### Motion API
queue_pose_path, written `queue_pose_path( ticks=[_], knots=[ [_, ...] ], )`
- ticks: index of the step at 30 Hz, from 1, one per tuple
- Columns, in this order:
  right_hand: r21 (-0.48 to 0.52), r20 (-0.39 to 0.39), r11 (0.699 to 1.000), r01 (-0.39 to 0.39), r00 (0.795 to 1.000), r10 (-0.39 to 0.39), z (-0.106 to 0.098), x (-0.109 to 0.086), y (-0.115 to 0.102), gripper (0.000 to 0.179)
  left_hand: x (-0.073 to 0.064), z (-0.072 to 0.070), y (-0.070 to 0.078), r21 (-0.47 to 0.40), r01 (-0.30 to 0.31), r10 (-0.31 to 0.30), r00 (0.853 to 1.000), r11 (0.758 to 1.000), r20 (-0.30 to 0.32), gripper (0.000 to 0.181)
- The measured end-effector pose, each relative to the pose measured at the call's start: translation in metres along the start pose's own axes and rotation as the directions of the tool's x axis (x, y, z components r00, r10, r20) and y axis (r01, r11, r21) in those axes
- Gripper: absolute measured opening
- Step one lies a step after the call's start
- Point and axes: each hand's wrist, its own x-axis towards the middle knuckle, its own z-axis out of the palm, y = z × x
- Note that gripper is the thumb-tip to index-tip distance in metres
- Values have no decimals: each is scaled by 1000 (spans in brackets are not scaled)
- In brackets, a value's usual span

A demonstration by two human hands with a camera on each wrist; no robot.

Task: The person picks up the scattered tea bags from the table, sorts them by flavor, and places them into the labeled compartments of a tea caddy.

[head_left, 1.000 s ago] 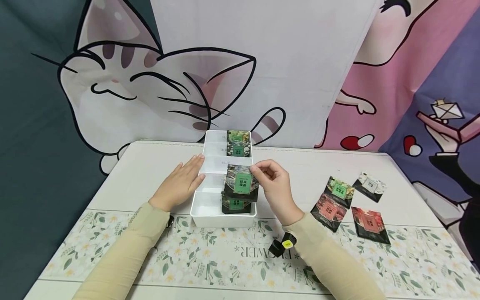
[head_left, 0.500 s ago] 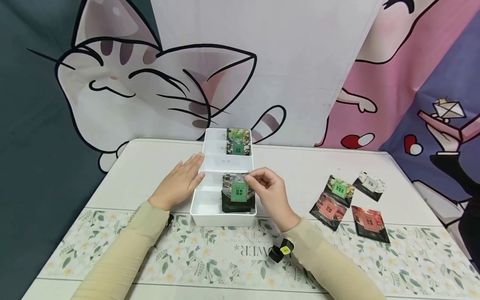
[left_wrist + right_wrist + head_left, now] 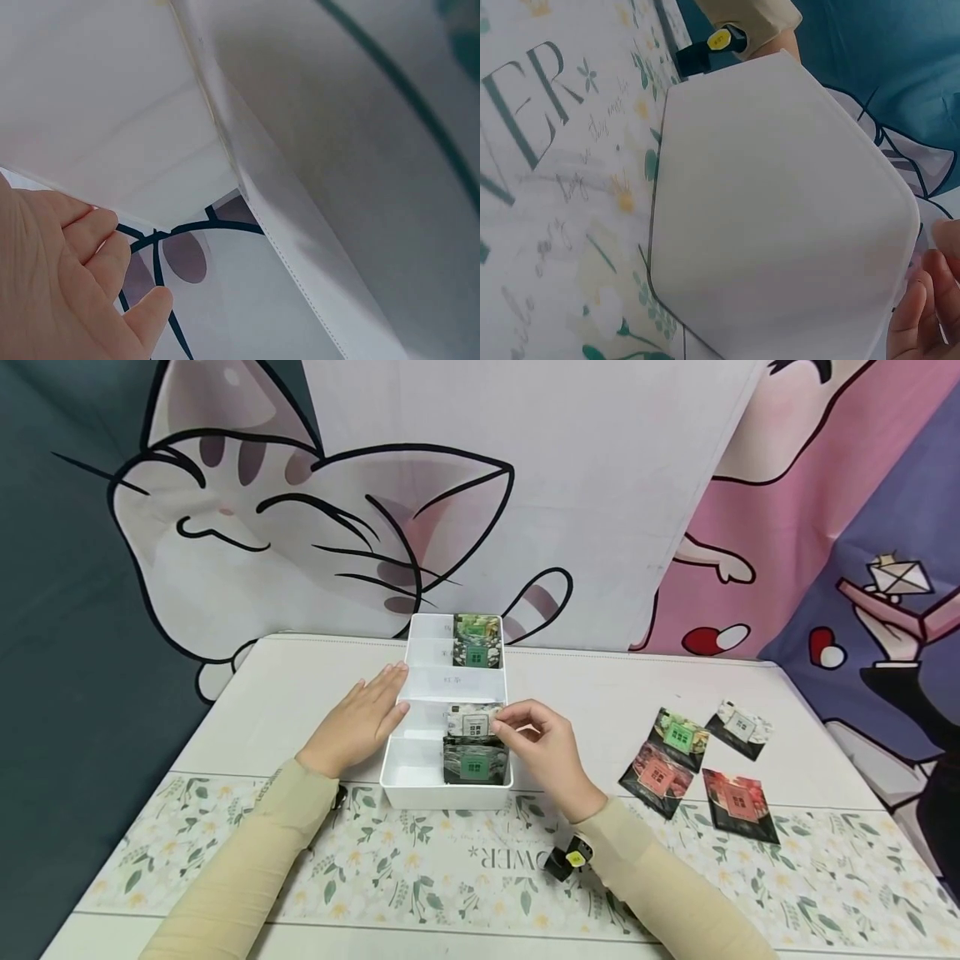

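A white divided box (image 3: pixel 446 799) stands lengthwise before me. My left hand (image 3: pixel 356 722) lies with fingers extended along its left wall; the left wrist view shows that hand (image 3: pixel 90 277) beside the white wall. In the nearest compartment stands a green-label tea sachet (image 3: pixel 474 766), with a white-label tea sachet (image 3: pixel 474 720) just behind it. At the white sachet's right edge is my right hand (image 3: pixel 543 747), thumb tip overlapping the sachet and fingers curled. I cannot tell whether they pinch it. The right wrist view catches only that hand's fingers (image 3: pixel 922 307) beyond the box wall.
More green-label sachets (image 3: pixel 477 642) fill the right side of the two far compartments. On the table at right lie a green sachet (image 3: pixel 678 739), two red sachets (image 3: pixel 657 781) and a white-label sachet (image 3: pixel 740 729). A cartoon cloth backdrop (image 3: pixel 600 510) rises behind the table.
My right hand has lowered the green-label tea sachet into the nearest compartment, and its fingers are now above that sachet's top edge. The white-label sachet behind has come into sight. My left hand stays put.
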Motion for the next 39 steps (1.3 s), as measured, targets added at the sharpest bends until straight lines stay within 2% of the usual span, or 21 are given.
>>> queue_pose_path(
  ticks=[11,20,25,31,39],
  knots=[
    [-57,-19,998,-5,1000,3,-12,3,-5,6,2,-4,1,-1,2,-2,1000,1000,5,67],
    [-218,19,976,17,1000,-13,-43,1,-9,8,1,-1,0,-2,-3,3,1000,1000,-5,67],
    [-340,21,940,9,1000,-2,-67,-2,-8,8,0,-3,0,0,7,-7,1000,1000,8,67],
    [-465,-12,884,-54,998,54,-101,-2,-3,12,0,-3,0,-6,8,-8,1000,1000,14,67],
    [-564,-128,813,-141,988,83,-146,0,4,21,0,-1,0,-15,5,-5,1000,1000,0,66]
  ],
)
